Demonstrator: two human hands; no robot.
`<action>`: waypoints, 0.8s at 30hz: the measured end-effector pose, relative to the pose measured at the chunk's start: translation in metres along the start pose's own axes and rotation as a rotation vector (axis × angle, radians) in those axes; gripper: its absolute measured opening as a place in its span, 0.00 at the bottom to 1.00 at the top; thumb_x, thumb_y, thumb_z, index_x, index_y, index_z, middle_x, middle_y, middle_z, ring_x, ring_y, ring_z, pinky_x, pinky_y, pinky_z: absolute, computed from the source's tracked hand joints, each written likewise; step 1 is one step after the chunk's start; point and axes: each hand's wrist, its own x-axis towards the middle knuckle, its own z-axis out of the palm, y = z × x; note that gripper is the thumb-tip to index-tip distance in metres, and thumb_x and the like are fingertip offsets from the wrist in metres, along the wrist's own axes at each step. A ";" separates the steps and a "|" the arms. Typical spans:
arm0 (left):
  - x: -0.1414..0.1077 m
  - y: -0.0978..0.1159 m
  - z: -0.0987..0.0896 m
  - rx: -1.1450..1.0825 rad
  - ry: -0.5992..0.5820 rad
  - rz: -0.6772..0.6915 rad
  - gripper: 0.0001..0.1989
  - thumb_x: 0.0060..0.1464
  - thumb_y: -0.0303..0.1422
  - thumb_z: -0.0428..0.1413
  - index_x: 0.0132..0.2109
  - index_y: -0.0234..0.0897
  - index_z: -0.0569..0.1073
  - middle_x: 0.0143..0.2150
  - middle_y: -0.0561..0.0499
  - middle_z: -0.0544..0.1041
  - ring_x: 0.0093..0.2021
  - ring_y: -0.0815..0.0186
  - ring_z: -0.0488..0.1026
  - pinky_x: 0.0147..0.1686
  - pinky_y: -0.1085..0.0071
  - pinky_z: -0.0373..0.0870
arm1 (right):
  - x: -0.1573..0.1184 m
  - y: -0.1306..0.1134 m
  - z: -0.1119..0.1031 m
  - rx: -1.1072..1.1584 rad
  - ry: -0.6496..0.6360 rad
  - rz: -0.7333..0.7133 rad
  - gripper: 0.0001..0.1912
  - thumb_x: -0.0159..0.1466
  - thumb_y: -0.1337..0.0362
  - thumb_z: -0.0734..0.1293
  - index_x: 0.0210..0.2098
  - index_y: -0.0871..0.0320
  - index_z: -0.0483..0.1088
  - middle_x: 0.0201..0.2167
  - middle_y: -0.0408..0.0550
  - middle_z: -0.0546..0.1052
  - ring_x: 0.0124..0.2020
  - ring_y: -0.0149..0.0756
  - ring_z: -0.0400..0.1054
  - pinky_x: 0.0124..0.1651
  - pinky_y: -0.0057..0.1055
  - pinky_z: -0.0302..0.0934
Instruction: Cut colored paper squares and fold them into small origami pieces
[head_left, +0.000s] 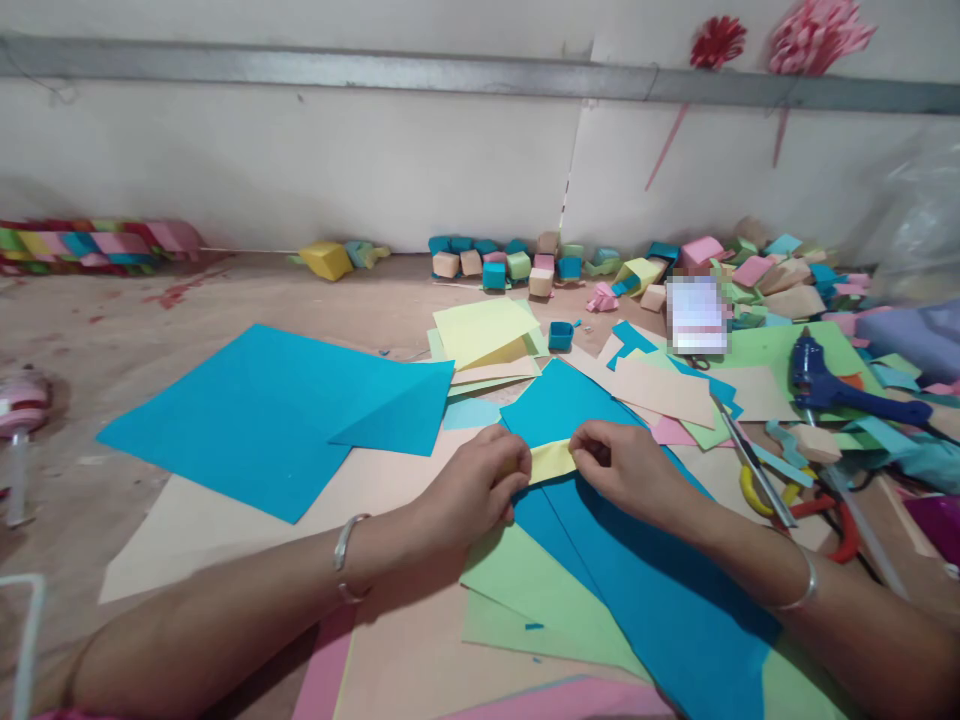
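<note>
A narrow yellow paper strip (551, 462) is stretched between my two hands, above blue paper sheets. My left hand (484, 475) is closed on the strip's left end, its fingers curled. The other end is pinched between thumb and fingers of my right hand (622, 462). Beneath them lies a long blue paper sheet (645, 590), with light green paper (540, 580) under it. To the left rests a large blue sheet (247, 420) with one corner folded over.
Scissors (757, 480) and a blue glue gun (817, 380) lie at right among paper scraps. Small paper cubes (493, 272) line the wall, with a heap of them at the back right. A pale yellow paper stack (484, 330) sits beyond my hands.
</note>
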 end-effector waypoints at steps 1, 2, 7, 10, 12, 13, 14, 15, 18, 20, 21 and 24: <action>0.000 -0.002 0.001 0.102 0.013 0.074 0.08 0.62 0.29 0.48 0.36 0.35 0.70 0.39 0.49 0.69 0.30 0.70 0.70 0.27 0.74 0.68 | 0.000 0.001 0.002 -0.044 -0.004 -0.013 0.07 0.61 0.69 0.61 0.30 0.58 0.70 0.24 0.42 0.72 0.25 0.30 0.63 0.29 0.27 0.52; -0.001 -0.004 0.001 0.208 0.031 0.131 0.10 0.62 0.28 0.47 0.36 0.35 0.72 0.38 0.49 0.68 0.32 0.69 0.69 0.28 0.73 0.66 | 0.000 0.002 0.004 -0.095 -0.008 -0.029 0.06 0.60 0.70 0.61 0.30 0.58 0.69 0.24 0.42 0.72 0.25 0.31 0.63 0.29 0.27 0.51; -0.001 -0.010 0.000 0.731 0.093 0.316 0.11 0.62 0.28 0.49 0.34 0.35 0.74 0.37 0.46 0.69 0.34 0.64 0.64 0.30 0.69 0.61 | 0.001 0.007 0.011 -0.356 -0.027 -0.087 0.06 0.60 0.71 0.63 0.30 0.58 0.70 0.23 0.42 0.70 0.24 0.30 0.58 0.27 0.29 0.41; 0.002 -0.013 0.001 0.892 0.025 0.476 0.08 0.61 0.26 0.51 0.35 0.34 0.74 0.37 0.44 0.71 0.36 0.61 0.65 0.32 0.68 0.62 | 0.000 0.008 0.012 -0.478 0.011 -0.208 0.10 0.62 0.72 0.62 0.27 0.58 0.70 0.23 0.44 0.70 0.25 0.31 0.57 0.27 0.30 0.40; 0.004 -0.015 0.003 0.973 -0.038 0.559 0.10 0.62 0.23 0.49 0.35 0.32 0.73 0.34 0.46 0.71 0.34 0.63 0.65 0.31 0.68 0.62 | -0.002 0.006 0.011 -0.585 0.061 -0.380 0.14 0.64 0.75 0.60 0.24 0.59 0.69 0.23 0.45 0.69 0.27 0.33 0.57 0.29 0.32 0.42; 0.005 -0.016 0.004 0.996 -0.056 0.580 0.10 0.63 0.22 0.48 0.36 0.32 0.73 0.33 0.47 0.71 0.33 0.63 0.65 0.30 0.68 0.62 | -0.004 0.005 0.010 -0.629 0.081 -0.470 0.15 0.65 0.76 0.59 0.25 0.59 0.69 0.23 0.46 0.68 0.28 0.33 0.57 0.30 0.33 0.43; 0.006 -0.018 0.005 0.997 -0.056 0.581 0.11 0.63 0.22 0.47 0.37 0.33 0.73 0.33 0.47 0.71 0.32 0.64 0.65 0.29 0.69 0.62 | -0.006 0.003 0.009 -0.659 0.093 -0.553 0.16 0.66 0.77 0.58 0.26 0.59 0.70 0.23 0.46 0.68 0.28 0.34 0.57 0.30 0.33 0.43; 0.006 -0.018 0.005 0.987 -0.047 0.573 0.11 0.64 0.22 0.47 0.38 0.33 0.73 0.33 0.48 0.72 0.32 0.64 0.66 0.29 0.69 0.62 | -0.008 0.002 0.008 -0.676 0.091 -0.625 0.15 0.67 0.76 0.58 0.28 0.60 0.71 0.24 0.46 0.69 0.28 0.34 0.57 0.31 0.34 0.44; 0.005 -0.019 0.004 0.954 -0.014 0.560 0.11 0.66 0.24 0.47 0.42 0.34 0.74 0.34 0.49 0.72 0.33 0.64 0.67 0.28 0.70 0.62 | -0.015 -0.001 0.006 -0.705 0.033 -0.733 0.13 0.67 0.75 0.59 0.32 0.61 0.73 0.29 0.49 0.72 0.32 0.36 0.61 0.32 0.34 0.49; 0.005 -0.019 0.003 0.948 -0.009 0.563 0.11 0.66 0.25 0.47 0.43 0.35 0.74 0.34 0.49 0.72 0.33 0.64 0.67 0.27 0.70 0.61 | -0.021 -0.003 0.008 -0.744 -0.019 -0.713 0.12 0.66 0.76 0.59 0.36 0.63 0.74 0.35 0.53 0.74 0.36 0.39 0.64 0.34 0.35 0.54; 0.005 -0.019 0.002 0.951 -0.009 0.566 0.11 0.65 0.24 0.47 0.43 0.35 0.74 0.34 0.49 0.72 0.32 0.64 0.67 0.26 0.70 0.61 | -0.023 -0.004 0.010 -0.772 -0.034 -0.688 0.12 0.65 0.77 0.59 0.38 0.64 0.74 0.39 0.56 0.74 0.38 0.42 0.65 0.36 0.36 0.56; 0.002 -0.018 0.004 0.999 -0.033 0.597 0.12 0.64 0.22 0.45 0.41 0.34 0.74 0.34 0.48 0.72 0.31 0.64 0.66 0.25 0.69 0.60 | -0.031 -0.008 0.019 -0.860 -0.049 -0.620 0.14 0.63 0.79 0.58 0.42 0.69 0.73 0.42 0.62 0.73 0.42 0.48 0.66 0.39 0.40 0.61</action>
